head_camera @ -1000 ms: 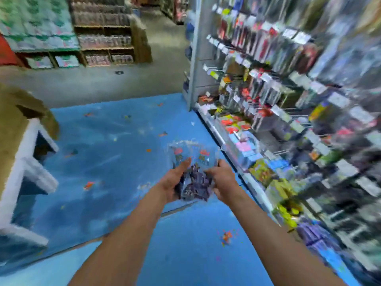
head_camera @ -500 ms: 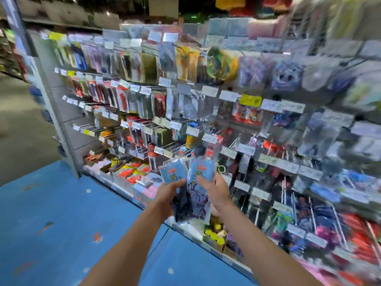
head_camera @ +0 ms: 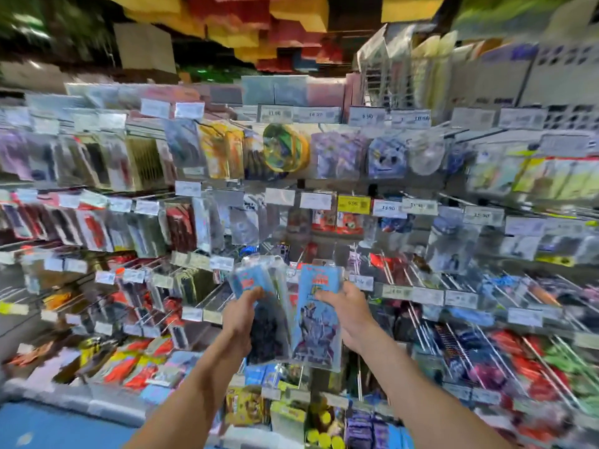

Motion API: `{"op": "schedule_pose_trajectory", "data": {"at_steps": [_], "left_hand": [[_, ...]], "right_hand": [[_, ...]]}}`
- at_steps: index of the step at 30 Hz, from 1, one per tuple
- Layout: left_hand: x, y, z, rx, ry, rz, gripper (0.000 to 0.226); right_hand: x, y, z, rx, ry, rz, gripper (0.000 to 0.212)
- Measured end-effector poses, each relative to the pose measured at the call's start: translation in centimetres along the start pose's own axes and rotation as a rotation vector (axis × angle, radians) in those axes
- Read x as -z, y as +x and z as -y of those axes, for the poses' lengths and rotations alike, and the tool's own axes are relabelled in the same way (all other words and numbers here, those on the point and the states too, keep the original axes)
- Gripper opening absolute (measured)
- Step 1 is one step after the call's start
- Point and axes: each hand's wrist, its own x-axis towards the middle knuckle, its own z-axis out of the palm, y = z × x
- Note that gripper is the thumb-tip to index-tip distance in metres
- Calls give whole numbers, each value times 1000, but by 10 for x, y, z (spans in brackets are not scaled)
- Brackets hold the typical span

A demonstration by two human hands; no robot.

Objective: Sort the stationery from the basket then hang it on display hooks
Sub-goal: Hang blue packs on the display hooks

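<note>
The scene is being viewed through one wide-angle camera worn on the head. The display rack [head_camera: 278, 196] is being faced almost squarely from close by, its rows being spread across the whole frame. The left hand [head_camera: 241, 315] and right hand [head_camera: 353, 314], gripping packets [head_camera: 319, 335], are being framed just before the rack's lower middle.

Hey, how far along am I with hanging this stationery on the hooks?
Done: the packets are up at the display hooks. In hand: the left hand grips a fanned stack of packets, and the right hand pinches one blue packet held apart from it. Left: neither is on a hook yet, so all the hanging remains.
</note>
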Motion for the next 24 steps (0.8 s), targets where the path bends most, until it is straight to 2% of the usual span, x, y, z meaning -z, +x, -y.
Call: {"op": "schedule_pose_trajectory", "data": {"at_steps": [2,5,6,8,14,19,21,24], "left_hand": [[2,14,-3,31,14,95,24],[0,39,-2,85,62,256,16],[-4,45,-2,92,77,304,18],[-13,54,-4,101,121,392,30],[-58,54,-13,22,174,549,23],[-82,80,-10,20,167,551,49],[-89,83,-15,14,171,519,33],[-92,87,-26,9,139,462,30]], "right_hand": [[2,6,3,4,52,-35,18],[8,16,9,27,66,-93,18],[11,21,10,29,60,-115,20],[17,32,12,30,25,-140,10],[24,68,13,8,-48,-59,5],[26,100,17,-13,-21,52,18],[27,110,21,-6,10,93,30],[23,128,22,-9,18,142,30]]}}
